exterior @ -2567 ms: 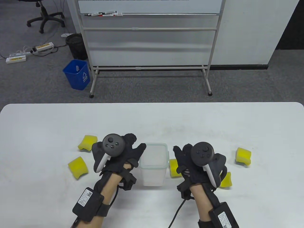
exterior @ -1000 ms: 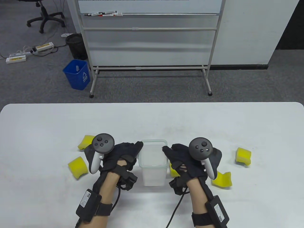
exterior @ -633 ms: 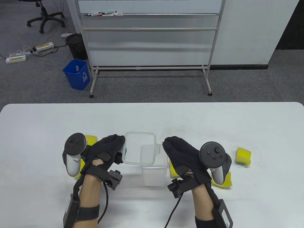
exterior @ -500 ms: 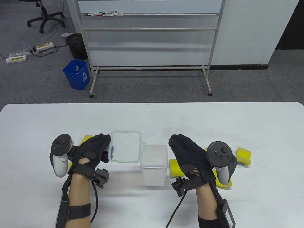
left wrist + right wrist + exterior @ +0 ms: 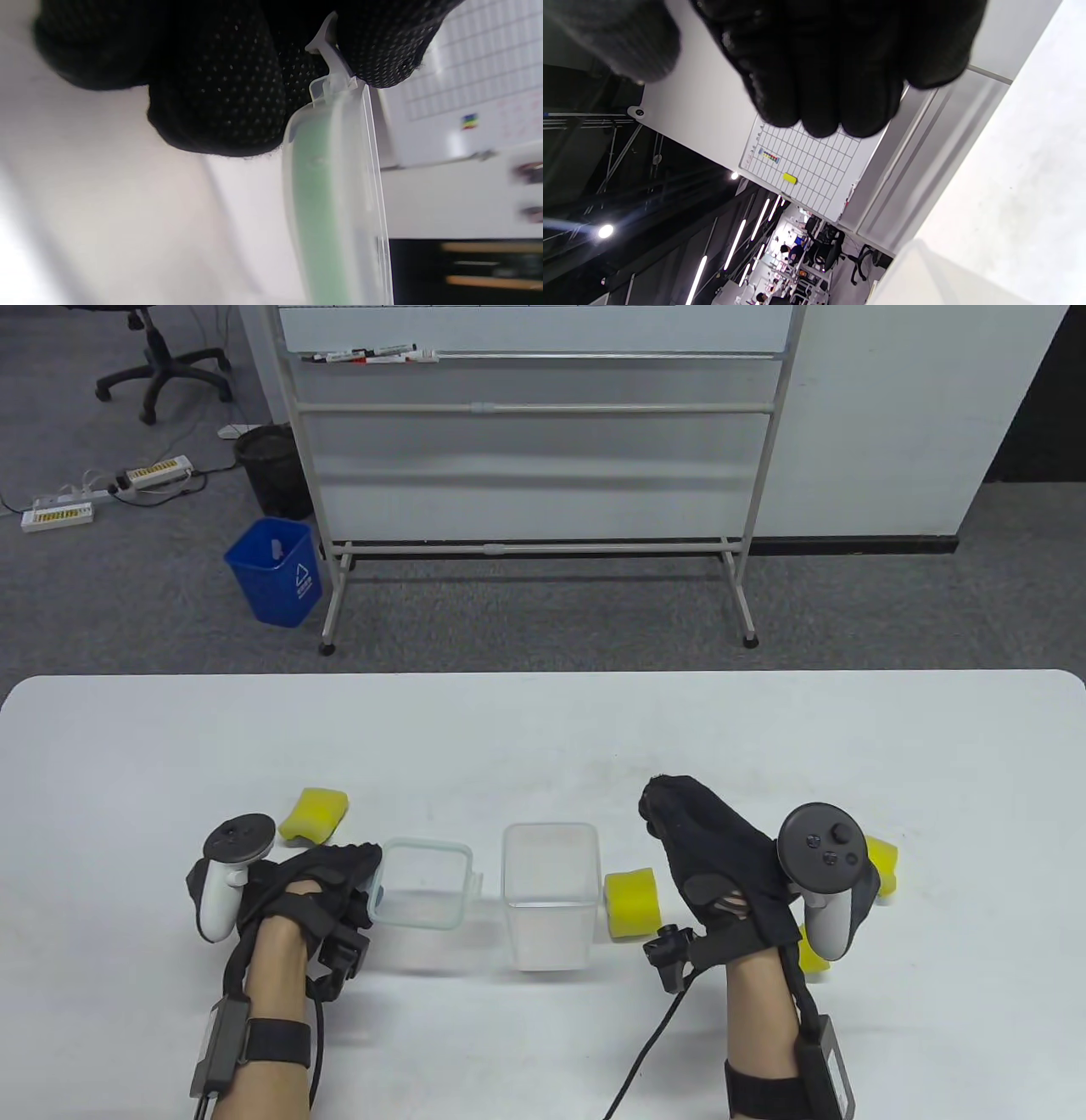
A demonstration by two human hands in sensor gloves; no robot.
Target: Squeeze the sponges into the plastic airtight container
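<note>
The clear plastic container (image 5: 550, 891) stands open and empty on the white table (image 5: 543, 729). My left hand (image 5: 361, 875) grips its green-rimmed lid (image 5: 422, 884) by the left edge and holds it low, just left of the container. The left wrist view shows the lid (image 5: 335, 199) edge-on under my gloved fingers (image 5: 237, 84). My right hand (image 5: 670, 814) hovers right of the container and holds nothing; its fingers (image 5: 818, 63) hang together. Yellow sponges lie by the container's right side (image 5: 632, 903), behind my left hand (image 5: 316, 816), and partly hidden under my right hand (image 5: 882, 865) and wrist (image 5: 810, 954).
A whiteboard stand (image 5: 534, 475) and a blue bin (image 5: 276, 572) stand on the floor beyond the table's far edge. The far half of the table is bare white surface.
Both hands lifted the lid off the container. My left hand carried it away to the left and lowered it. My right hand let go and moved right.
</note>
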